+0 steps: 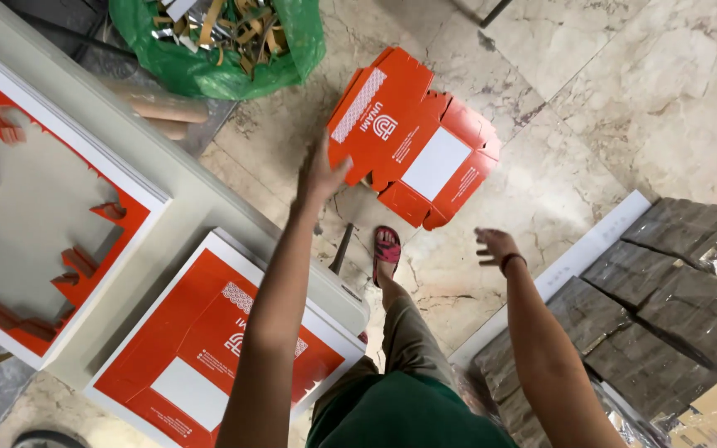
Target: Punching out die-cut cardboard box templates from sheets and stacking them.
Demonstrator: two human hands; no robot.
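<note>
My left hand (322,174) is stretched forward and grips the near left edge of a flat orange die-cut carton blank (412,137) with a white panel, held above the marble floor. My right hand (495,246) hovers open and holds nothing, lower and to the right of the blank, with a dark band on its wrist. A stack of uncut orange printed sheets (209,344) lies on the grey table (184,199) under my left forearm. To its left sits a stack of sheets (43,207) with the carton shape punched out.
A green bag of paper scraps (226,41) and cardboard tubes (159,106) lie on the floor at the top. Wrapped brown bundles (665,290) are stacked at the right. My sandalled foot (387,251) stands on the marble floor (591,99) below the blank.
</note>
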